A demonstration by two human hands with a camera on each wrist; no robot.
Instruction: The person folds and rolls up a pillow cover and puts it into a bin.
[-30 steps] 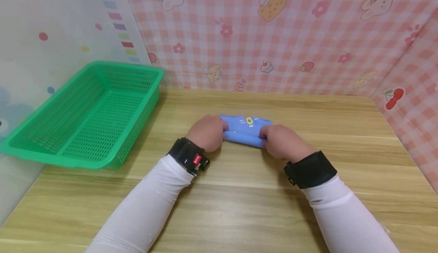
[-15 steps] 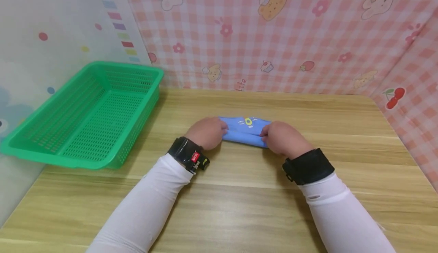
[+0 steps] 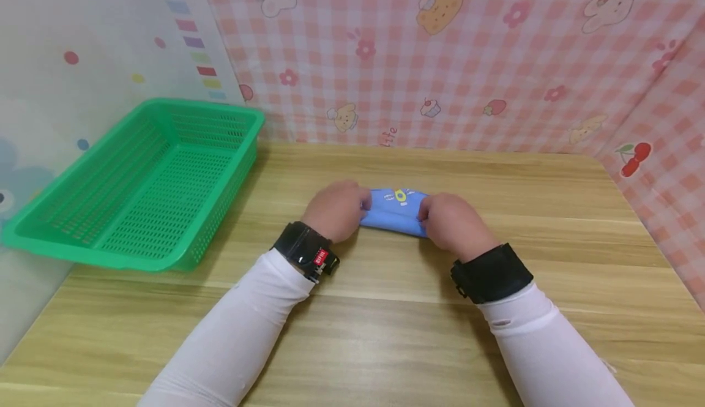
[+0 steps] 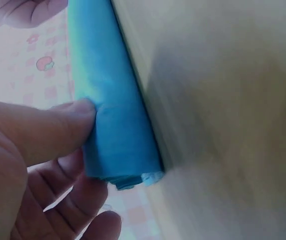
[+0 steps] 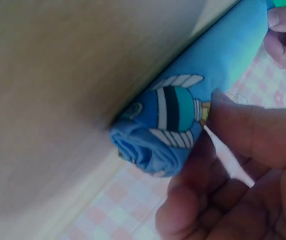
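A blue printed cloth (image 3: 393, 218) lies on the wooden table, its near edge rolled into a tube and its far part flat with a yellow and white print. My left hand (image 3: 337, 211) pinches the left end of the roll; in the left wrist view the thumb (image 4: 67, 122) presses its side and the fingers lie partly behind it. At the right end, my right hand (image 3: 454, 223) pinches the roll between thumb and curled fingers. The right wrist view shows the spiral end of the rolled cloth (image 5: 150, 150) and a striped winged figure printed beside it.
A green plastic basket (image 3: 217, 211) with slotted sides stands at the left of the table (image 3: 352, 346). Pink checked wall covering (image 3: 385, 76) rises behind the table, and another checked wall (image 3: 672, 150) stands at the right.
The flat part of the cloth looks slightly shorter as the roll has turned a little away from me. Both hands have shifted only slightly and still hold the ends.
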